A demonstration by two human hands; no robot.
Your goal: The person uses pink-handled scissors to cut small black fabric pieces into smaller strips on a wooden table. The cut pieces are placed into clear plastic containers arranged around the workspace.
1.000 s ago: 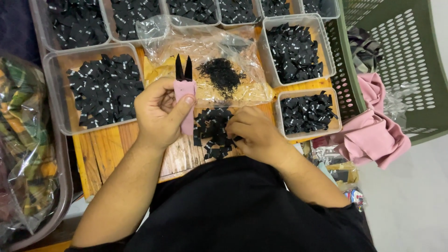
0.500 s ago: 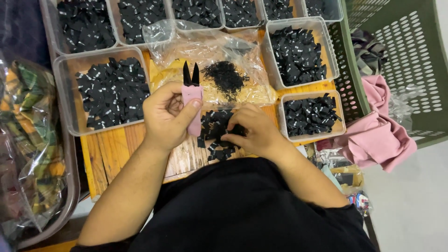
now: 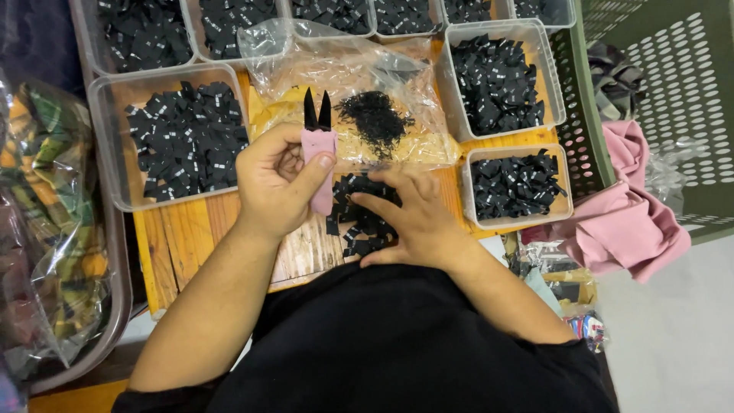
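Head view: left hand (image 3: 277,182) around pink snips (image 3: 319,157), right hand (image 3: 417,218) on black labels (image 3: 359,222).

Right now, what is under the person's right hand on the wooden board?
A loose pile of small black fabric pieces lies under the right hand, spread on the wooden board. The pieces beneath the palm are covered and cannot be seen.

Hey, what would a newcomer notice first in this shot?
Probably the pink-handled snips, black blades up, held in the left hand at centre. Next, the right hand pressing on a loose pile of small black pieces on the wooden board, ringed by clear trays of the same pieces.
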